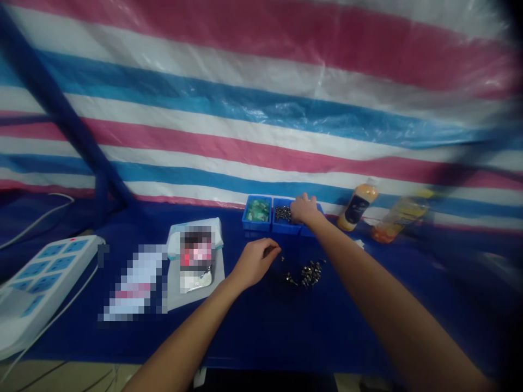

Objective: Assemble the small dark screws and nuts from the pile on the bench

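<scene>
My left hand (pixel 256 261) rests on the blue table cloth with fingers curled and pinched together, just left of a small heap of metal parts (pixel 307 272); what it pinches is too small to see. My right hand (pixel 304 209) reaches far forward over the blue bins (pixel 281 224), fingers bent down into the bin of small dark metal parts (pixel 281 213). The left bin (pixel 257 211) holds green pieces.
A white power strip (pixel 36 283) with blue sockets lies at the left. Flat packets (pixel 196 256) lie left of my left hand. Two bottles (pixel 359 206) with orange liquid sit at the back right. A striped tarp hangs behind the table.
</scene>
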Demonstrator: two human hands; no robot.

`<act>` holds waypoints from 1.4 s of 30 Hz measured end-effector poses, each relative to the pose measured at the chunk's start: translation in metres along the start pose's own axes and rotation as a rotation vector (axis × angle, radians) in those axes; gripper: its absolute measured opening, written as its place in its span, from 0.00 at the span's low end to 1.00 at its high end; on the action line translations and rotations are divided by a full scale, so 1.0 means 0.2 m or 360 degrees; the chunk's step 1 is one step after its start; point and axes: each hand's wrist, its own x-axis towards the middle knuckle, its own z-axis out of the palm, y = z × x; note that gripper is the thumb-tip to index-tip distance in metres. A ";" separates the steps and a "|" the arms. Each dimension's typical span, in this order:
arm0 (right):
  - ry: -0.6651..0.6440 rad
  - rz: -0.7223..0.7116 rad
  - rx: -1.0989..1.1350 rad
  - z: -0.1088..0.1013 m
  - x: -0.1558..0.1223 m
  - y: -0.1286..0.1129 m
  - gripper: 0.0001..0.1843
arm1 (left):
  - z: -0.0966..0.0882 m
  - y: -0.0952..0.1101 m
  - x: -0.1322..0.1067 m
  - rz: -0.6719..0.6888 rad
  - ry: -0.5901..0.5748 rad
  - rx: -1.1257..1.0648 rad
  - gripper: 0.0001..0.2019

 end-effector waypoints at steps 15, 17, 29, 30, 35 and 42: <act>0.0086 -0.0007 0.0007 0.08 -0.01 0.01 0.22 | 0.00 0.00 0.00 0.0007 0.0001 -0.0054 0.10; 0.0088 -0.0005 0.0024 0.09 -0.02 0.01 0.22 | 0.00 0.00 0.00 0.0012 -0.0006 -0.0058 0.10; -0.0032 0.0011 0.0117 0.06 0.00 0.04 0.24 | 0.01 0.00 0.00 0.0010 -0.0013 -0.0057 0.10; -0.0033 0.0009 0.0114 0.06 -0.01 0.04 0.23 | 0.01 0.00 0.00 0.0013 -0.0010 -0.0054 0.10; -0.0023 0.0015 0.0103 0.07 -0.02 0.02 0.21 | 0.01 -0.01 0.01 0.0011 -0.0017 -0.0043 0.10; -0.0020 0.0024 0.0173 0.09 -0.01 0.03 0.21 | 0.01 -0.01 0.01 0.0031 -0.0040 -0.0048 0.10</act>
